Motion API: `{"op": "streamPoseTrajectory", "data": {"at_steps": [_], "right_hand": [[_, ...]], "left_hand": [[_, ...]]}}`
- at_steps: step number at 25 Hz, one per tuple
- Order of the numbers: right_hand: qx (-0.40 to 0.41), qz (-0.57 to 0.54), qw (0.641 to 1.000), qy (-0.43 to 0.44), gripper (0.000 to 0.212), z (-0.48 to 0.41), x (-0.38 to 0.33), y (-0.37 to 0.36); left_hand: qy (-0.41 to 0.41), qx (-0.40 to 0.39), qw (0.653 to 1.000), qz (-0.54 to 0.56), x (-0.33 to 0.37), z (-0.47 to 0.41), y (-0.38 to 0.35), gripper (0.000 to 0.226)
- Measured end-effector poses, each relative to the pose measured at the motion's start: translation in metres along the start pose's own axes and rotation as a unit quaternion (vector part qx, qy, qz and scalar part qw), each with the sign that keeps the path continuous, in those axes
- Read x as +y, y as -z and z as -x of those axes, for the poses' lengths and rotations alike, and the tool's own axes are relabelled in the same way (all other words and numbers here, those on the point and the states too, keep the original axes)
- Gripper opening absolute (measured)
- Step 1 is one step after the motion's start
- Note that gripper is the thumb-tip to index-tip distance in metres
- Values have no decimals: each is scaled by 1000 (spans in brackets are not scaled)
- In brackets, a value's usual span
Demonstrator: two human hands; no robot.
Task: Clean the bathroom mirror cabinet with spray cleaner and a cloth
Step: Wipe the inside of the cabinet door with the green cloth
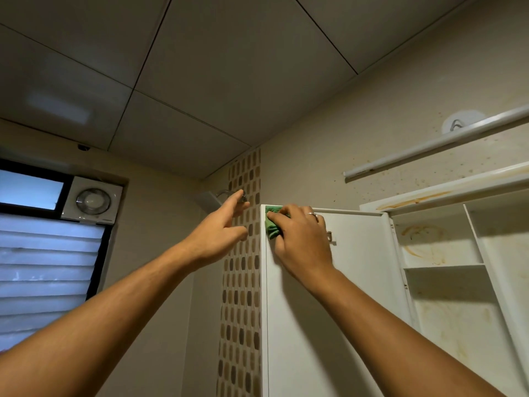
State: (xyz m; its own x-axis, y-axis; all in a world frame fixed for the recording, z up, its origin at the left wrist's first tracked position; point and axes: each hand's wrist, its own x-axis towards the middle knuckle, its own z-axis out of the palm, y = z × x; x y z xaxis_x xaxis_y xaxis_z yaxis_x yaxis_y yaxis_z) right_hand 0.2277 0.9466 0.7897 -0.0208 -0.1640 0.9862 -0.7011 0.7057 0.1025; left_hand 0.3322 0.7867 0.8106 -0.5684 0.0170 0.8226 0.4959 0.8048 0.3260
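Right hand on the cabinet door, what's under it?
A green cloth, held at the top corner of the open door by the right hand. Only its left edge shows; the hand covers the rest.

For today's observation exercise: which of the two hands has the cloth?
The right hand, wearing a ring, holds the green cloth against the top corner of the cabinet door; the left hand hovers beside the door, holding nothing.
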Motion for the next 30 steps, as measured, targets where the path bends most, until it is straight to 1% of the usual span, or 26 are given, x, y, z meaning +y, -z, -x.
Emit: {"op": "streamPoseTrajectory", "data": {"at_steps": [3, 5, 6, 8, 9, 10, 11, 12, 13, 14, 15, 16, 17, 18, 19, 20, 21, 22, 24, 27, 28, 30], "right_hand": [[-36, 88, 995, 36, 33, -11, 4, 7], [-39, 99, 994, 12, 31, -11, -3, 6], [-34, 73, 996, -23, 32, -10, -7, 5], [-32, -25, 992, -117, 36, -13, -11, 4], [-40, -91, 981, -164, 35, -15, -11, 5], [-46, -167, 963, -205, 32, -19, -10, 8], [-51, -251, 936, -240, 29, -22, -7, 12], [-48, -338, 899, -273, 27, -24, -3, 19], [-30, -402, 866, -297, 27, -25, 2, 24], [-2, -433, 852, -296, 28, -23, 5, 30], [42, -404, 875, -264, 31, -21, 8, 35], [82, -329, 920, -198, 36, -18, 11, 38], [97, -223, 964, -105, 42, -16, 14, 39], [83, -122, 989, -3, 46, -13, 16, 36], [48, -50, 995, 77, 46, -9, 17, 31], [7, -15, 993, 119, 45, -4, 17, 26], [-16, -8, 991, 129, 44, 0, 18, 22], [-21, -11, 991, 133, 43, 3, 19, 19], [-12, 6, 987, 162, 41, 8, 21, 14], [1, 118, 970, 212, 39, 4, 20, 12], [4, 155, 965, 214, 39, -1, 18, 12], [4, 194, 961, 198, 39, -13, 14, 13]], "left_hand": [[-3, 1, 1000, 9, 5, -6, -6, 88], [-6, -3, 1000, 10, 7, -7, -10, 89], [-6, -10, 1000, 10, 8, -7, -12, 89], [-8, -26, 1000, 16, 10, -7, -15, 91], [-9, -34, 999, 19, 11, -8, -16, 92], [-8, -42, 999, 25, 11, -7, -16, 93], [-6, -49, 998, 32, 12, -7, -14, 93], [-4, -57, 998, 41, 12, -7, -14, 94], [-1, -64, 997, 52, 12, -6, -13, 94], [5, -69, 995, 65, 12, -5, -13, 94], [11, -73, 994, 82, 13, -4, -12, 93], [21, -73, 991, 108, 13, -4, -12, 93], [34, -68, 987, 140, 14, -4, -12, 92], [50, -57, 981, 179, 15, -5, -12, 92], [67, -42, 972, 219, 16, -6, -12, 91], [83, -28, 962, 260, 17, -6, -12, 92], [96, -14, 949, 300, 17, -7, -11, 92], [105, -2, 937, 333, 16, -6, -11, 92], [115, 7, 920, 373, 16, -5, -11, 92], [124, 12, 912, 392, 17, -5, -11, 92], [126, 15, 910, 394, 17, -4, -11, 91], [128, 20, 910, 394, 18, -5, -11, 90]]}}
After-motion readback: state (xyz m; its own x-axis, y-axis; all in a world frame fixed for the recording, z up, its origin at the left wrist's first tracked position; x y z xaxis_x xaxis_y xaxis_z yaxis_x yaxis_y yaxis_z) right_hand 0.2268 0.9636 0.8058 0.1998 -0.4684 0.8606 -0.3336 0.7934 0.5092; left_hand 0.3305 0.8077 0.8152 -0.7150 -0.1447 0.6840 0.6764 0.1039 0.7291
